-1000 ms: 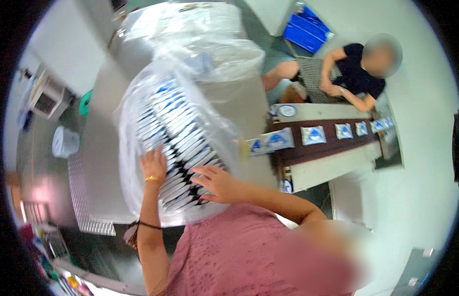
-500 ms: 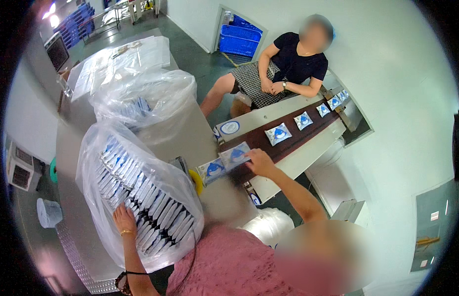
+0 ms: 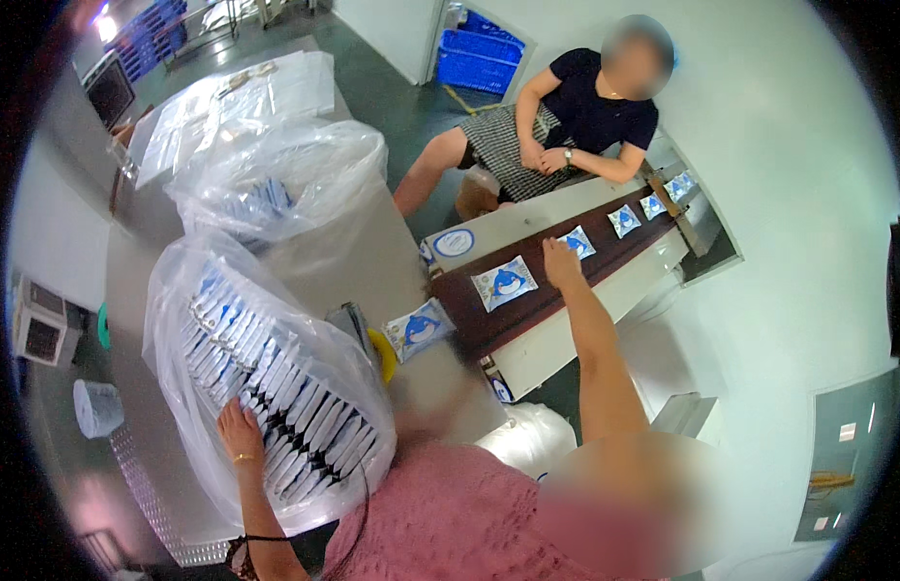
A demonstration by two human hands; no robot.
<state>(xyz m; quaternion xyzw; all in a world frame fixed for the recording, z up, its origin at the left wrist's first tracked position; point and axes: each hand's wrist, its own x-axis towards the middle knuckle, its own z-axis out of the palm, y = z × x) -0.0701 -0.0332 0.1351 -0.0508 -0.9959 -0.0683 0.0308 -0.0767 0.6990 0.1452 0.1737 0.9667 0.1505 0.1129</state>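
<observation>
My left hand (image 3: 242, 433) lies with stretched fingers on the near-left side of the packed rows in a clear plastic bag (image 3: 169, 320). These rows are silvery-blue pouches (image 3: 300, 407) standing on edge, tightly side by side. Out over the conveyor belt (image 3: 479, 334), my right hand (image 3: 563, 263) has its fingers extended at the left edge of a small white-and-blue pouch (image 3: 579, 242), partly covering it; no grip shows. Closer along the belt lies another pouch (image 3: 505, 283). One more pouch (image 3: 418, 329) rests at the belt's end, on the table's edge.
A second plastic bag (image 3: 305, 160) with pouches stands farther back on the metal table (image 3: 319, 276), near flat plastic sheets (image 3: 290, 82). Several pouches follow up the belt toward a wall opening. Across it sits a person (image 3: 605, 116), hands together. A yellow roll (image 3: 382, 355) sits beside the bag.
My right hand has left the pouch near the belt's end and moved up the belt, away from me. Belt pouches have shifted toward the table. My left hand stays on the bagged pouches.
</observation>
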